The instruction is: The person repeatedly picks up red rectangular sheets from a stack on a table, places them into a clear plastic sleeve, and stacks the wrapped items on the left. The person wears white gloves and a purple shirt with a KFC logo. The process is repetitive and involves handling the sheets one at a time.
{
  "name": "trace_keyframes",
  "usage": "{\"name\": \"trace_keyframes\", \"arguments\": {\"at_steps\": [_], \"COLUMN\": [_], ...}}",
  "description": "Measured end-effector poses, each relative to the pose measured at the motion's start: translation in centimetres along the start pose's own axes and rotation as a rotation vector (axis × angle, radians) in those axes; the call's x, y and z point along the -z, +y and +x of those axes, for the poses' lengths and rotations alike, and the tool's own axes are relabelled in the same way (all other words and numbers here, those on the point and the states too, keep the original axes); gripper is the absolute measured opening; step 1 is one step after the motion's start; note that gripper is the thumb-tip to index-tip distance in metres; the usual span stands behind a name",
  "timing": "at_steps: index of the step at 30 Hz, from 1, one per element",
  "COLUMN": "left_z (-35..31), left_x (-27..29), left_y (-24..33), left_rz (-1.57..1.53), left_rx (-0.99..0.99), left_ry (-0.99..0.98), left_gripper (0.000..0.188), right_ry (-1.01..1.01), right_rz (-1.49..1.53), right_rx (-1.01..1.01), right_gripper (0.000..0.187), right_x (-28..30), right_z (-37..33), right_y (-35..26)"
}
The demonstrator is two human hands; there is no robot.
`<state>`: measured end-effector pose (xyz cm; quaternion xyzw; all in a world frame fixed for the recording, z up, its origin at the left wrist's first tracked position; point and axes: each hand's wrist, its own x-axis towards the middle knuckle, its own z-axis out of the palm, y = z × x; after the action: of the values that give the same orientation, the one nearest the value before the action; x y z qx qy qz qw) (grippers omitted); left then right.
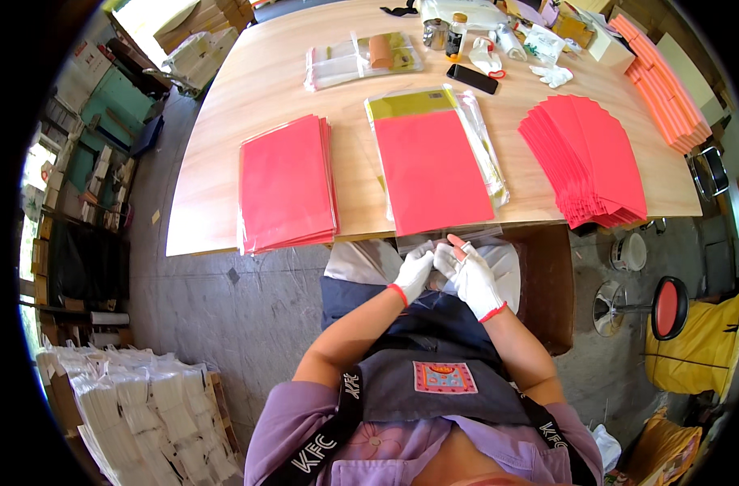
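My left hand (414, 272), in a white glove with a red cuff, is closed at the table's front edge, by the clear flap of a plastic bag (487, 233). Beside it my right hand (473, 279), gloved the same way with a bare fingertip showing, is also closed at that flap. What lies between the fingertips is too small to make out. A red sheet (434, 174) lies in the bag, on a stack of clear bags (487, 142) with olive bands. To the left is a pile of bagged red sheets (284, 182); to the right, fanned red sheets (584, 162).
On the wooden table (223, 97), farther back, lie packed clear bags (337, 69), a phone (472, 78), a jar (456, 39), a tin (436, 34) and a loose white glove (553, 75). Orange-edged stacks (661, 85) line the right. A stool (669, 308) stands on the floor.
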<state>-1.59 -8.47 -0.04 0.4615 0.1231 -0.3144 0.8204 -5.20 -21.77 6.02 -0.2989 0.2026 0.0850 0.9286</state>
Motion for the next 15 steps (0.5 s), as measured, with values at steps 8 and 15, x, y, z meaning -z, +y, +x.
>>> {"name": "trace_keyframes", "arguments": {"at_steps": [8, 15], "left_z": [-4.0, -3.6], "left_x": [3.8, 4.4], "left_y": [5.4, 6.7], "left_rz": [0.203, 0.279], "left_rx": [-0.157, -0.178], "left_ry": [0.15, 0.086], "left_gripper": [0.021, 0.018], "right_ry": [-0.203, -0.216], "right_rz": [-1.697, -2.333], "right_rx": [0.542, 0.723], "right_gripper": [0.012, 0.018], "right_x": [-4.5, -6.7], "right_z": [1.4, 3.8], "right_y": [0.1, 2.0]}}
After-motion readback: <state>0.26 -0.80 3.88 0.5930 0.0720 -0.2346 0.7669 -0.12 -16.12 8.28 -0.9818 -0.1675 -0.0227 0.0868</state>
